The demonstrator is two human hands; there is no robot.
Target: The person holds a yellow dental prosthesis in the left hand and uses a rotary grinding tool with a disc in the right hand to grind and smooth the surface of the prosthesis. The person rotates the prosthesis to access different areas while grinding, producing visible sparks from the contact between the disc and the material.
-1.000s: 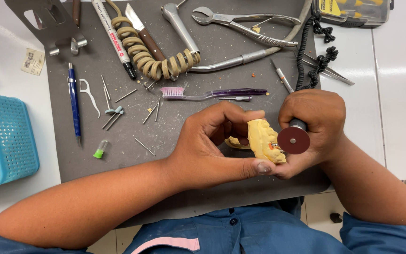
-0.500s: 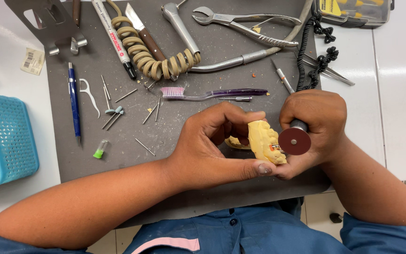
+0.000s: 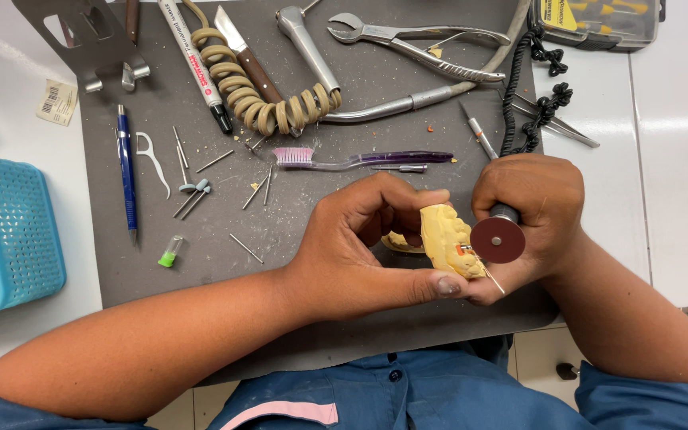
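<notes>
Gripping a yellow cast point(image 3: 444, 239) between thumb and fingers, the left hand point(image 3: 360, 247) holds it just above the near part of the grey mat point(image 3: 161, 295). The right hand point(image 3: 531, 211) is clenched around a handpiece point(image 3: 505, 213), whose dark red disc point(image 3: 497, 240) touches the cast's right side. A coiled black cord point(image 3: 529, 95) runs far from that hand. Just beyond the hands lies a toothbrush point(image 3: 360, 160), with loose burs point(image 3: 193, 191) to its left. At the far right corner sits a clear case point(image 3: 599, 22) holding yellow-handled tools. At the left edge, off the mat, stands a blue basket point(image 3: 17, 231) with papers inside. Bare mat lies left of the left forearm; white bench point(image 3: 678, 159) lies right of the mat.
</notes>
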